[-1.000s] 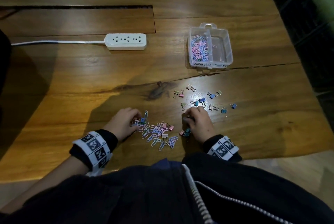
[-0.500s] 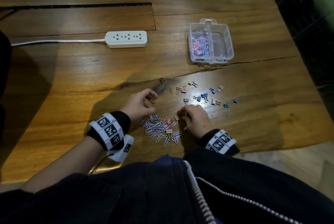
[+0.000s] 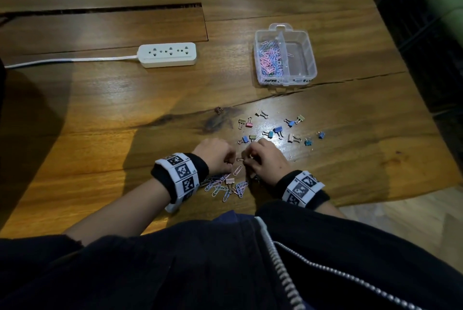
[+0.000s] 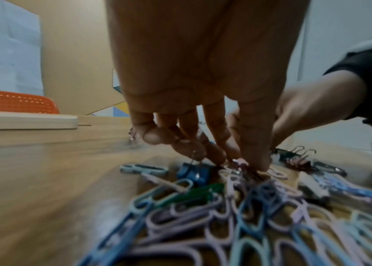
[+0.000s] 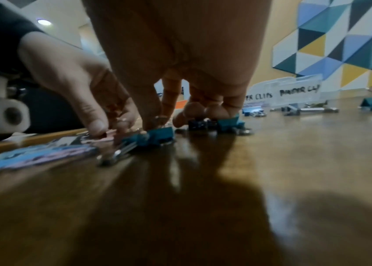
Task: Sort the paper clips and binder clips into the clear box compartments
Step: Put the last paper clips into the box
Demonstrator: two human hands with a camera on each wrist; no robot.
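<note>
A mixed pile of pastel paper clips [image 3: 220, 185] and a few binder clips lies at the table's near edge. My left hand [image 3: 229, 159] and right hand [image 3: 246, 159] meet at its far side, fingers curled down. In the left wrist view, thumb and fingertips [image 4: 254, 158] pinch a pink clip [image 4: 239, 162] beside a blue binder clip [image 4: 194, 173]. In the right wrist view, my right hand [image 5: 157, 124] pinches the wire handle of a teal binder clip [image 5: 159, 137]. The other fingers rest over two more binder clips [image 5: 227, 124]. The clear box [image 3: 309, 59] holds paper clips [image 3: 270, 59] in its left compartment.
Several loose binder clips [image 3: 278, 130] are scattered between my hands and the box. One dark clip [image 3: 218, 109] lies apart to the left. A white power strip [image 3: 167, 54] with its cable sits far left of the box. The table's right edge [image 3: 426, 114] drops off beyond.
My left hand lifted off the pile's left side and swung right to meet the right hand at the pile's far edge. The right hand stayed roughly in place.
</note>
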